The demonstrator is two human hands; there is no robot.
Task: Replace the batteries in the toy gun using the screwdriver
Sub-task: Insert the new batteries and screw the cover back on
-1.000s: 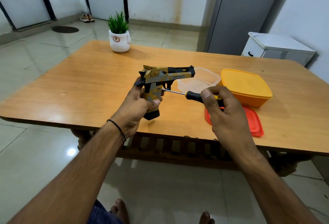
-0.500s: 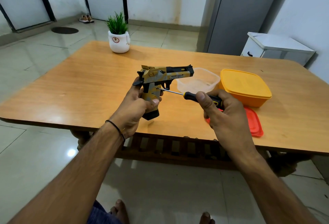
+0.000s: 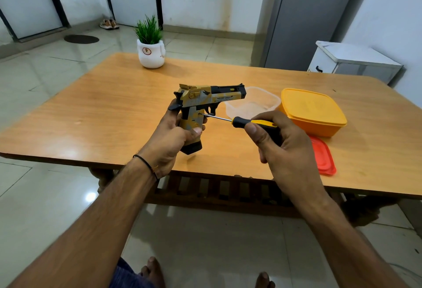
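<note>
Above the wooden table [image 3: 96, 114], the left hand [image 3: 170, 138] grips the toy gun [image 3: 201, 107] by its handle while the right hand [image 3: 283, 148] grasps the screwdriver [image 3: 242, 121], tip against the gun's grip.

— What colours are on the toy gun [image 3: 205, 99]?
— Yellow and grey camouflage blotches, with a black muzzle, trigger and grip base.
— And the screwdriver [image 3: 242, 122]?
— A black handle with a yellow stripe and a silvery shaft.
— The rest?
— The table [image 3: 102, 104] is orange-brown wood grain. On the right, the tub [image 3: 251, 107] is clear, the box [image 3: 312, 109] yellow-orange and the near lid [image 3: 325, 159] red. The far-left pot [image 3: 150, 56] is white with green leaves.
</note>
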